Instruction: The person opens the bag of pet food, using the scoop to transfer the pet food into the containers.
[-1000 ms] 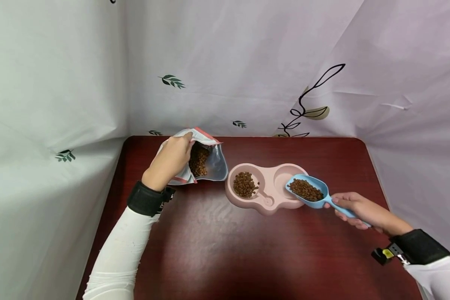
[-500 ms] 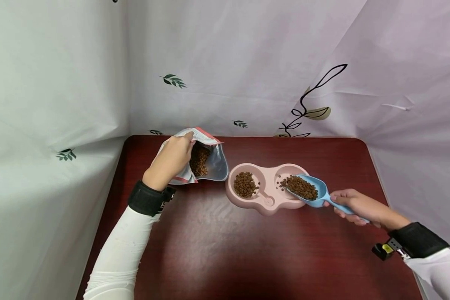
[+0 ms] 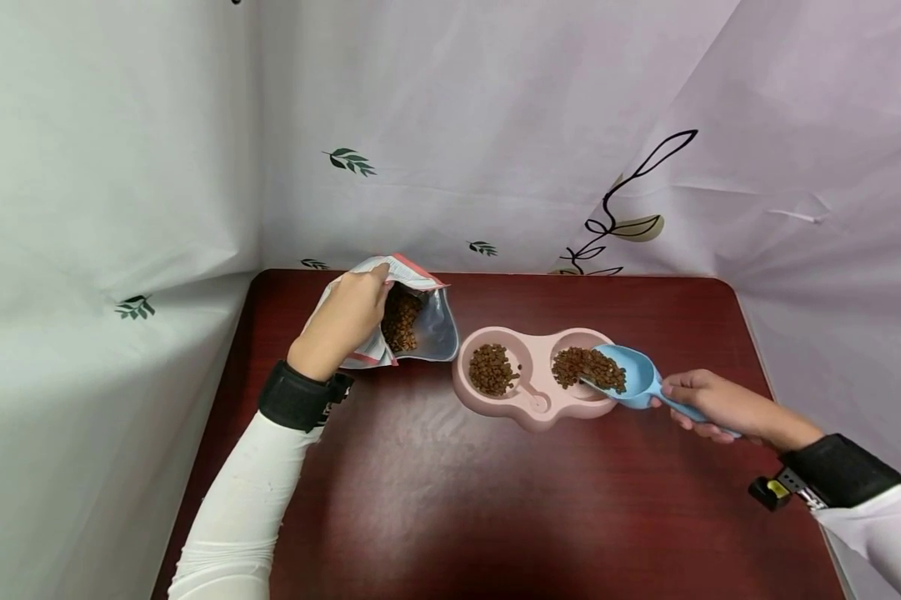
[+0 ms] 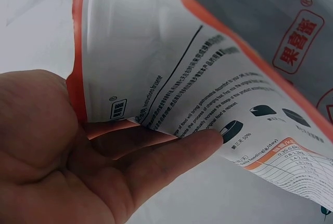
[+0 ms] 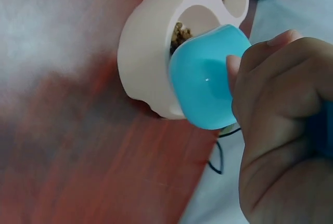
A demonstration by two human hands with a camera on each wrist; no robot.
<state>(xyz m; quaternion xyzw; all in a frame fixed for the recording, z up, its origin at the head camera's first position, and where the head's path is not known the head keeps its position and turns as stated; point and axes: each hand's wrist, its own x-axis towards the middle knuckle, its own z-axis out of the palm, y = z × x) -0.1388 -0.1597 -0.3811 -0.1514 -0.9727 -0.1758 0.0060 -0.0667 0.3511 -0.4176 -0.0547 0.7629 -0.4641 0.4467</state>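
My right hand (image 3: 716, 404) grips the handle of a blue scoop (image 3: 636, 379), whose front lip tips down into the right bowl of a pink double pet bowl (image 3: 528, 412). Brown kibble (image 3: 581, 367) slides off the scoop and heaps in that bowl. More kibble (image 3: 491, 370) fills part of the left bowl. In the right wrist view, the underside of the scoop (image 5: 208, 81) hides most of the right bowl. My left hand (image 3: 343, 312) pinches the edge of an open pet food bag (image 3: 438, 329) with kibble inside. Printed panels of the bag (image 4: 171, 63) show in the left wrist view.
All of this rests on a dark red wooden table (image 3: 450, 500). A pale cloth (image 3: 450, 125) with leaf prints hangs behind the table's back edge and along both sides. The bag stands left of the double bowl, almost touching it.
The scoop has tilted downward, and kibble has poured from it into the right bowl, which held none visible earlier. My right hand has risen slightly in the view; the left hand stays on the bag.
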